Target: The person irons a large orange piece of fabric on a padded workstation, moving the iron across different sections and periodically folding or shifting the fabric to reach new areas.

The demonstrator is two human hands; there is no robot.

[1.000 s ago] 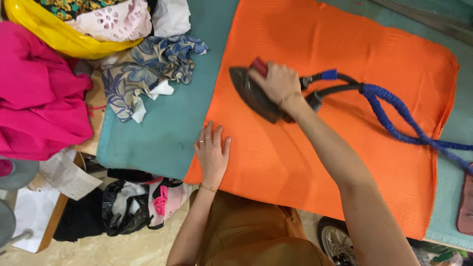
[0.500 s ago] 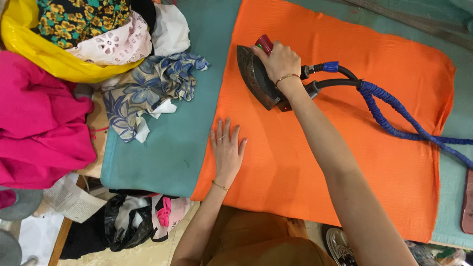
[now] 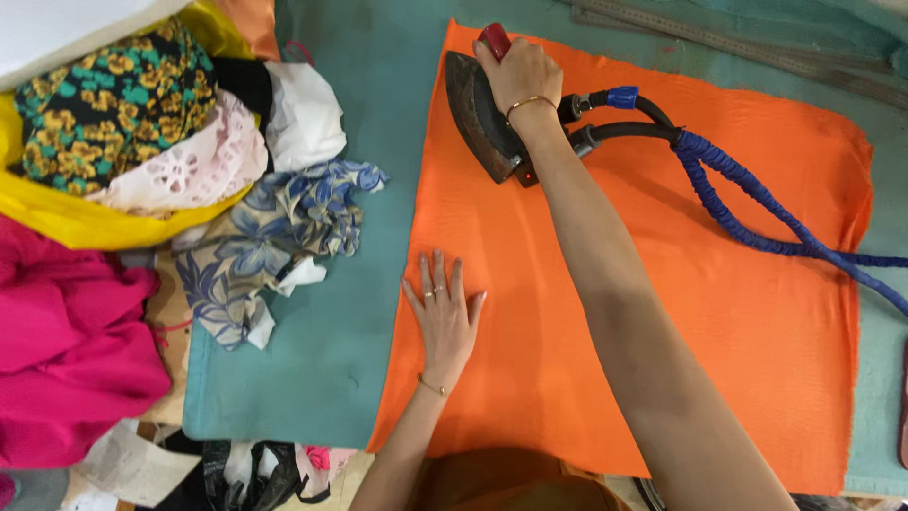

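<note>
One iron (image 3: pixel 480 121), dark with a red handle tip, standing on the far left corner of one orange cloth (image 3: pixel 653 312) spread flat on the teal surface (image 3: pixel 312 378). Right hand (image 3: pixel 518 74) clenched around the iron's handle, arm stretched forward across the cloth, a bangle at the wrist. Left hand (image 3: pixel 443 312) released, palm down, fingers spread, pressing the cloth near its left edge. One blue-wrapped hose (image 3: pixel 757 213) and black tubes trailing from the iron to the right. Heap of clothes (image 3: pixel 142 161) at left: floral, white lace, yellow, pink, blue-patterned pieces, overlapping. No containers visible.
</note>
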